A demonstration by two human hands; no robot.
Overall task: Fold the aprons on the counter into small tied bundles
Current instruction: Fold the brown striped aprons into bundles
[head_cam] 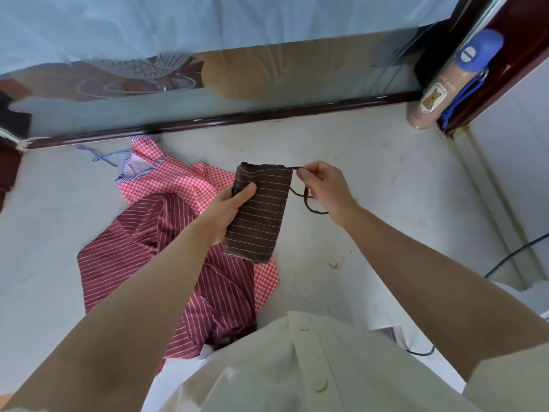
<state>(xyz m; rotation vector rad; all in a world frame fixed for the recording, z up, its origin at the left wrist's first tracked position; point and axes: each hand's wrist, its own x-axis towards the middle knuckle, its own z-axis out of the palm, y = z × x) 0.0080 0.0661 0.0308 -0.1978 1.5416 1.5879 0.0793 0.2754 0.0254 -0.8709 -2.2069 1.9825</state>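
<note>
Head view: the folded dark-brown apron bundle with thin white stripes is held up above the pale grey tabletop, not resting on it. The left hand grips the bundle's left edge, thumb pressed across the top face and fingers curled underneath. The bundle's long axis runs from near to far, leaning a little to the right at the far end.

The thin brown tie string leaves the bundle's far right corner. The right hand, just to the right of the bundle, pinches it between thumb and fingertips; the slack loops down below that hand.

The string therefore lies across from the bundle's short side. Winding it round the middle would likely fall to the right hand, while the left hand steadies the bundle.

On the tabletop beneath, to the left and nearer, a maroon apron with white stripes lies unfolded over a red-and-white checked apron with blue-striped trim. Both are yet to be bundled.
</note>
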